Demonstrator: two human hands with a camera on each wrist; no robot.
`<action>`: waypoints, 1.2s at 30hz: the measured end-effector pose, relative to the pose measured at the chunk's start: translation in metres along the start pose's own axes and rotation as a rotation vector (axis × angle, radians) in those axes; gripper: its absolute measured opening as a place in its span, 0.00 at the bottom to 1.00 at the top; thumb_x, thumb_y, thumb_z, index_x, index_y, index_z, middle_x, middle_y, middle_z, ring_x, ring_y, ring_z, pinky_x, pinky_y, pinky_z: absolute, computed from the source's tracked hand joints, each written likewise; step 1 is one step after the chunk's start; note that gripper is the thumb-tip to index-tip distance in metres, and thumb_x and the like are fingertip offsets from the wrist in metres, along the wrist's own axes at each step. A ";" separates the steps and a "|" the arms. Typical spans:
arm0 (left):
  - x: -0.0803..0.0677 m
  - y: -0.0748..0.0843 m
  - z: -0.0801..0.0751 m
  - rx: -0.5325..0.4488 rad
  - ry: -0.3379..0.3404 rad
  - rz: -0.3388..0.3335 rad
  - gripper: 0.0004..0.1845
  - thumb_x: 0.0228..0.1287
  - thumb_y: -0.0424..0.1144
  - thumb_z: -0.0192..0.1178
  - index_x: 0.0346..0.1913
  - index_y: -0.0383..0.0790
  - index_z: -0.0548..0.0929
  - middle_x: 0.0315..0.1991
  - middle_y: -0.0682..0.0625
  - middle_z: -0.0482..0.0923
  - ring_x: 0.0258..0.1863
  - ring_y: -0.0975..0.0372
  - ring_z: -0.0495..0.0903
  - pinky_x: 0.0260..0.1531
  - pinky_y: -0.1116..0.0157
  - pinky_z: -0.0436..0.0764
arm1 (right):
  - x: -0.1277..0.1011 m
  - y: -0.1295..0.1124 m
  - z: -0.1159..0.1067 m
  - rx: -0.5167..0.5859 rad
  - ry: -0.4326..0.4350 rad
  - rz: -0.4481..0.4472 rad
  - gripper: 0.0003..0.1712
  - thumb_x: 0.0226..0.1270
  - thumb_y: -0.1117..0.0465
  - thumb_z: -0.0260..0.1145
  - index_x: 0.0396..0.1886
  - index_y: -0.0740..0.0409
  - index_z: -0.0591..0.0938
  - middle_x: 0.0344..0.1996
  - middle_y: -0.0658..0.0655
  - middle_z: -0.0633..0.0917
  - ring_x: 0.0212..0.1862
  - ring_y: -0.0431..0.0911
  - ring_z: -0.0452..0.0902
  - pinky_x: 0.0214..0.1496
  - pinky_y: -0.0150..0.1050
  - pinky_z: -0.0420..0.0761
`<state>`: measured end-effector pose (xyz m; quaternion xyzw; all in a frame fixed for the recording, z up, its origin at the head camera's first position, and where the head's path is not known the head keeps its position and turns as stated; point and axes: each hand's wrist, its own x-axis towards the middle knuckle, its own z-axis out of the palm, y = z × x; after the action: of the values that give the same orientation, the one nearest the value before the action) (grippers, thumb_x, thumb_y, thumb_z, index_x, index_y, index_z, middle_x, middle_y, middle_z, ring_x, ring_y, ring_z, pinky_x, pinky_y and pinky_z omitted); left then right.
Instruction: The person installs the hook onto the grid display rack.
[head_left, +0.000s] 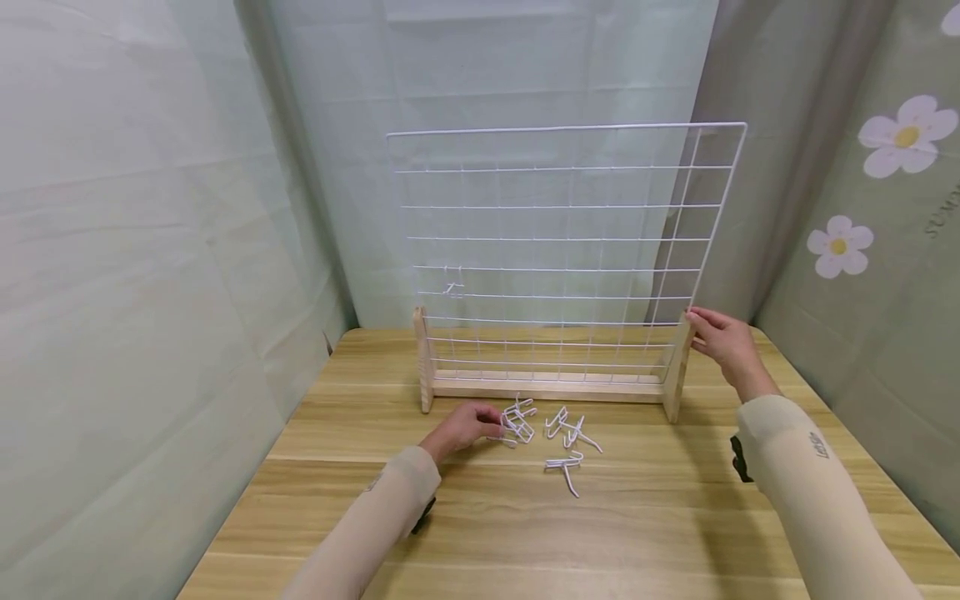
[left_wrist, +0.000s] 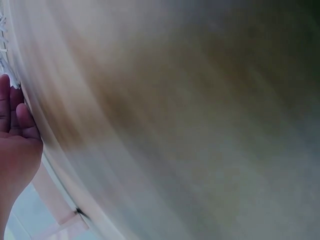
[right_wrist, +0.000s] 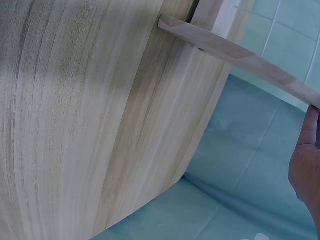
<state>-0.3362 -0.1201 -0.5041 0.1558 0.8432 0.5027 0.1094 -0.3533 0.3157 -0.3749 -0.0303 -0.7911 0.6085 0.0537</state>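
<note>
A tangled cluster of white wire hooks (head_left: 518,425) lay on the table (head_left: 637,517), just in front of the wooden stand (head_left: 540,389) and left of its middle. The left hand (head_left: 467,427) met the cluster's left edge, thumb and fingers drawn close together; whether they pinched a hook could not be told, the left wrist view catching them only at its margin. Rightward lay a second group of hooks (head_left: 573,433) and, nearer the person, a single hook (head_left: 564,463). Behind rose the white wire grid (head_left: 570,239), one hanging hook (head_left: 453,287) on its left part. The right hand (head_left: 723,340) grasped the top of the right upright (head_left: 677,367). Pale curtains (head_left: 150,208) enclosed the table. The step in hand was judged to be picking up a hook while the stand was steadied; the next move seemingly called for freeing one hook without dragging its neighbours.
</note>
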 end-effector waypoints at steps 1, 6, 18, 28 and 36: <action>-0.001 0.000 0.000 -0.003 0.001 -0.005 0.05 0.60 0.30 0.69 0.37 0.31 0.86 0.32 0.53 0.82 0.33 0.65 0.75 0.33 0.68 0.75 | 0.000 0.000 0.000 0.004 0.001 0.001 0.39 0.76 0.43 0.53 0.74 0.66 0.62 0.71 0.68 0.64 0.71 0.60 0.61 0.64 0.46 0.69; -0.004 0.001 -0.004 0.005 0.015 -0.016 0.05 0.60 0.29 0.69 0.37 0.31 0.85 0.33 0.52 0.82 0.33 0.64 0.74 0.33 0.68 0.73 | -0.001 0.000 0.000 0.000 0.003 0.000 0.40 0.76 0.43 0.53 0.74 0.66 0.62 0.71 0.69 0.64 0.71 0.61 0.61 0.64 0.46 0.69; -0.005 -0.001 -0.003 0.049 0.036 0.011 0.04 0.57 0.28 0.70 0.36 0.32 0.87 0.32 0.52 0.83 0.33 0.64 0.74 0.33 0.68 0.72 | 0.000 -0.001 0.000 0.007 0.005 -0.007 0.40 0.76 0.43 0.52 0.74 0.66 0.62 0.71 0.70 0.63 0.71 0.61 0.60 0.63 0.44 0.70; -0.006 -0.001 -0.003 0.088 0.036 0.020 0.03 0.58 0.27 0.69 0.34 0.32 0.86 0.30 0.54 0.81 0.32 0.65 0.73 0.34 0.67 0.72 | 0.000 0.000 0.000 0.006 -0.009 -0.013 0.39 0.76 0.43 0.52 0.75 0.66 0.61 0.71 0.69 0.64 0.71 0.61 0.61 0.63 0.45 0.70; -0.010 0.000 -0.007 0.069 0.061 0.011 0.02 0.58 0.28 0.69 0.33 0.33 0.86 0.32 0.51 0.83 0.34 0.64 0.75 0.37 0.67 0.74 | -0.002 0.000 0.001 0.013 -0.001 -0.008 0.39 0.76 0.44 0.52 0.74 0.66 0.62 0.71 0.69 0.64 0.71 0.61 0.61 0.63 0.45 0.70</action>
<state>-0.3296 -0.1292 -0.5012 0.1487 0.8623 0.4783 0.0752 -0.3515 0.3146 -0.3748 -0.0265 -0.7874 0.6134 0.0557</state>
